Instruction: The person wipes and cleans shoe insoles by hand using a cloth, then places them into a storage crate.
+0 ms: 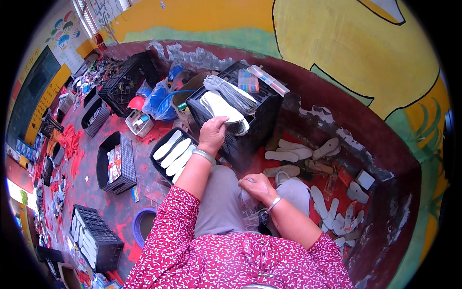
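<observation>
My left hand [213, 135] reaches forward, thumb and fingers pinching the near edge of a white insole [222, 108]. That insole lies at the top of a stack on an upturned-looking black plastic crate [262, 115]. Right beside it rests a stack of grey-edged insoles [231, 92]. Over my lap, my right hand [260, 188] is closed, with a small pale tip showing at its fingers; what it holds I cannot make out. Just left of my knee, a black basket [158, 162] contains several white insoles [179, 155].
Loose insoles and shoes [332, 212] lie on the floor at the right by the wall. To the left stand a dark woven basket [127, 164], a crate of insoles [103, 241] and a round basin [139, 226]. Coloured pens [248, 81] lie on the crate's far edge.
</observation>
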`<state>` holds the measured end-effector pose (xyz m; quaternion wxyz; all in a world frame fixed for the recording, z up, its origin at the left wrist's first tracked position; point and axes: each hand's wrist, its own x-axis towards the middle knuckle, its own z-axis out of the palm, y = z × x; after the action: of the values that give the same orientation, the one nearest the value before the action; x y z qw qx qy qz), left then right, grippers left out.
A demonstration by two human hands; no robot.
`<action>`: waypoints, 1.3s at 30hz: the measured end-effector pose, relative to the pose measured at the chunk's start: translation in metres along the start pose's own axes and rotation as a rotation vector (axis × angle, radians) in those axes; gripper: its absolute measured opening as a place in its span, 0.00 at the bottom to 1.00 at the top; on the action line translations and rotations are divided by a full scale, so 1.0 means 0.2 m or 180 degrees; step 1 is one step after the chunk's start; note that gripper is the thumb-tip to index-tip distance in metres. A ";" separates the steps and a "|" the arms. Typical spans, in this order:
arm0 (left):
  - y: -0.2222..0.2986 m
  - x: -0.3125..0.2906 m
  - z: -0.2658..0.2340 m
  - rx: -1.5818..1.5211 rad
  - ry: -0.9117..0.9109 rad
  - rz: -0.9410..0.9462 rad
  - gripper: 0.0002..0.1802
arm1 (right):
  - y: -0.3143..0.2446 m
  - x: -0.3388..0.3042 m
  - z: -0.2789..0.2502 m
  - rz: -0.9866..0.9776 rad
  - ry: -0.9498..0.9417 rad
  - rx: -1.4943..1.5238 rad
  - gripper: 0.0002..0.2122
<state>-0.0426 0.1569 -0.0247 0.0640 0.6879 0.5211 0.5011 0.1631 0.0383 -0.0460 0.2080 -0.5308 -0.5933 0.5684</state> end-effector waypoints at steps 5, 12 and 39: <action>-0.05 0.04 -0.03 -0.1371 -0.0260 -0.1171 0.07 | -0.02 -0.01 -0.01 -0.0028 0.0010 -0.0124 0.15; -0.01 0.12 -0.10 -0.2094 -0.0671 -0.1428 0.08 | -0.01 0.00 0.00 -0.0038 0.0047 -0.0112 0.15; 0.09 0.13 -0.15 -0.0892 -0.1230 -0.1238 0.14 | -0.02 -0.01 -0.01 -0.0148 0.0022 -0.0249 0.16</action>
<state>-0.0551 0.1560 0.0179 0.3508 0.6423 0.5470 0.4063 0.1650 0.0382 -0.0408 0.2023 -0.5265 -0.6266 0.5378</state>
